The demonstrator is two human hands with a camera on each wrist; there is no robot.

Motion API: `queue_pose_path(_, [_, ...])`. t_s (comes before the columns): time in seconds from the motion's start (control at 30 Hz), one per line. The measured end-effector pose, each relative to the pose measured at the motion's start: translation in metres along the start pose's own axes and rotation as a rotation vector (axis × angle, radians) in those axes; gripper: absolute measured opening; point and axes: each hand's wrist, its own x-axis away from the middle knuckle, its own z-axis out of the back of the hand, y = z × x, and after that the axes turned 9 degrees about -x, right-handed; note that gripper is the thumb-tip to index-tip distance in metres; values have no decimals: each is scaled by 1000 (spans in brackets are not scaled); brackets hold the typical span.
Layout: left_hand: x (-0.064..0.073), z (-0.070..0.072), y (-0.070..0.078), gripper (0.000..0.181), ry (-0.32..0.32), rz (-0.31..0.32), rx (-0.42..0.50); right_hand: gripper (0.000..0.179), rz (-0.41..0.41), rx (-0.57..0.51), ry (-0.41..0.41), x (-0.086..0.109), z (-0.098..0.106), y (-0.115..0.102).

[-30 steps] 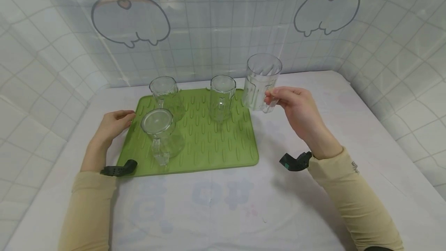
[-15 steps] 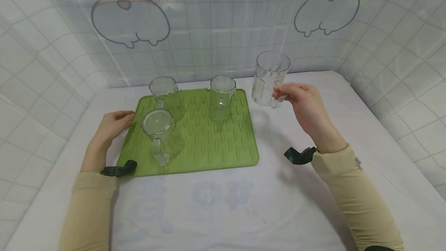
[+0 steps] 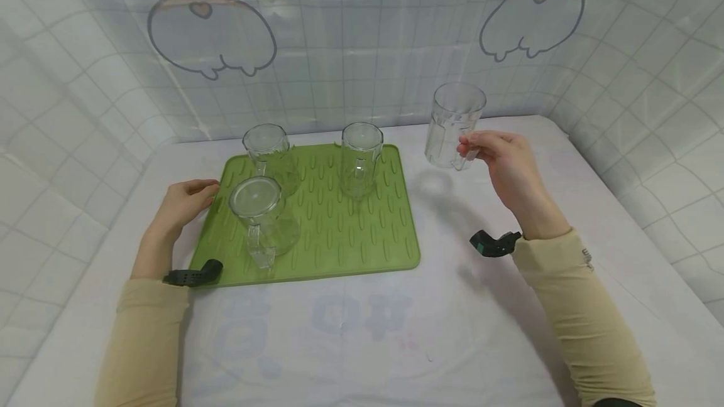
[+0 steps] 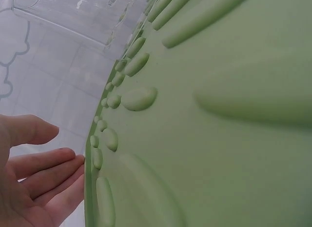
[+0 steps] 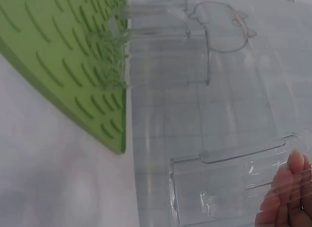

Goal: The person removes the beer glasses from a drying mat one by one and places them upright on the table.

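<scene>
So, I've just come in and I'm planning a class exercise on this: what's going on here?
A person's right hand is holding a clear mug by its handle, in the air just beyond the right side of the green mat. Three other mugs stand on the mat. The left hand is at the mat's left edge.

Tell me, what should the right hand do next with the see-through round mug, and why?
Perhaps lower the mug onto the white cloth below: the right hand grips it in the air, past the right edge of the bumpy green rectangular mat.
</scene>
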Motion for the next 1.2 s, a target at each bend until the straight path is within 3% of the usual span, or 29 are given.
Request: queue_pose_path(1.2, [-3, 0, -4, 69, 14, -14, -17, 14, 18, -87, 167, -21, 59, -7])
